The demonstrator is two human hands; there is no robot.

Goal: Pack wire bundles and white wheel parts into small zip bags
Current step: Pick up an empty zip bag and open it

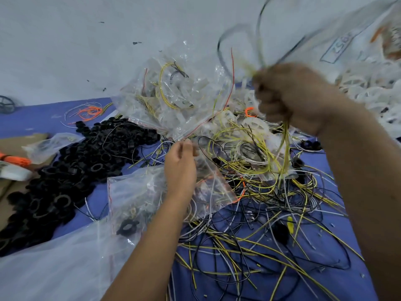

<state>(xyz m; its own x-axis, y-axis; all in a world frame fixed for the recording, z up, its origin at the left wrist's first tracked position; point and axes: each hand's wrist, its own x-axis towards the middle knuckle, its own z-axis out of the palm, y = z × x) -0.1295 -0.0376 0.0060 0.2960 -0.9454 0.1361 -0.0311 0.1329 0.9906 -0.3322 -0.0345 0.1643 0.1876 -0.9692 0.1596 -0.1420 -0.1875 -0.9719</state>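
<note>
Work surface (358, 268): blue-violet cloth across the lower frame; pale grey-white surface (65, 40) across the upper left.

Loose wires (249, 246), lower centre: yellow, black and white strands intermixed; a few orange.

Wire bundle (284, 148) under the right hand (290, 98): mainly yellow-green, with black strands blurred above the fist.

Zip bag (173, 94), centre: clear film, thin red line along its edge; contents yellow, red and white.

Zip bag (141, 192) at the left hand (180, 166): clear, red line at its left edge.

Ring parts (76, 166), left: black heap.

Wheel parts (253, 124), centre right: white, translucent.

Large bag (358, 40), upper right: clear with a blue-outlined label.

Ties (15, 159), left edge: orange.
</note>
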